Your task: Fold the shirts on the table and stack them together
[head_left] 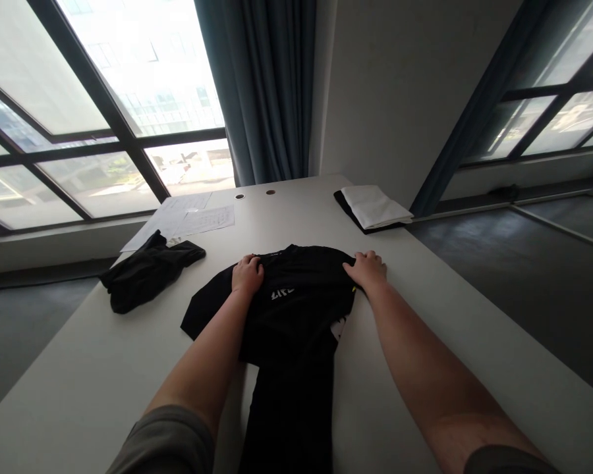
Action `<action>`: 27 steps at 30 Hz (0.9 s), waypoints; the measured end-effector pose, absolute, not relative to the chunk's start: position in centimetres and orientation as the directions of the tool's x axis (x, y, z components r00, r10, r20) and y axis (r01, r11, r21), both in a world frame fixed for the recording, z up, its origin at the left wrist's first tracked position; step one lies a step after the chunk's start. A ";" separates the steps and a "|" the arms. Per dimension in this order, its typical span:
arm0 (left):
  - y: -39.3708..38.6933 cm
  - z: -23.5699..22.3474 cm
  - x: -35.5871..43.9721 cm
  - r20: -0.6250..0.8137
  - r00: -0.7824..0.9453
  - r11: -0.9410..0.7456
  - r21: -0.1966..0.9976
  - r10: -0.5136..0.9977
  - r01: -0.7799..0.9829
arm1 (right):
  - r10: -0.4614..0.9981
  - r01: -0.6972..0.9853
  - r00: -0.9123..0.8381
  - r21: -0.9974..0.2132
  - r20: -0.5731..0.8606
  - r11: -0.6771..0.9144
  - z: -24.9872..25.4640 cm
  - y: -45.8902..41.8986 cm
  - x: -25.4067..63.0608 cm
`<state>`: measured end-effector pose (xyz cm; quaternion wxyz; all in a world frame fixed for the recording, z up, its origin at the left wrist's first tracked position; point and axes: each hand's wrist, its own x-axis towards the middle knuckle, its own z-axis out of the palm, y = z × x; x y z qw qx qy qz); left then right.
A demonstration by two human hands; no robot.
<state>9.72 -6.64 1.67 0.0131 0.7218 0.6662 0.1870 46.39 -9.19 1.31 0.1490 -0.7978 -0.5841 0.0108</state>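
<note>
Leftward, dark cloth (pixel 151 276) — perhaps clothing — lies near the shirt (pixel 296 329).

White table (pixel 435 316) before dark-framed windows (pixel 168 66) (glare outside, dimness within), blue-grey curtain (pixel 271 92) beside plain wall (pixel 400 92), dark grey floor (pixel 524 289).

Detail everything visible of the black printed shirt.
The black fabric shirt lies spread, slightly creased, on the smooth white table, one short sleeve out left. White print; pale patch at right. The left hand touches its far edge left of centre, the right hand its right end. Unclear if the nearer black section belongs.
</note>
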 end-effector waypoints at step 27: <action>-5.6 1.3 9.3 0.247 0.017 -0.086 0.271 0.969 0.959 | 0.934 0.076 0.357 -0.997 0.020 -0.007 2.9 -9.0 50.8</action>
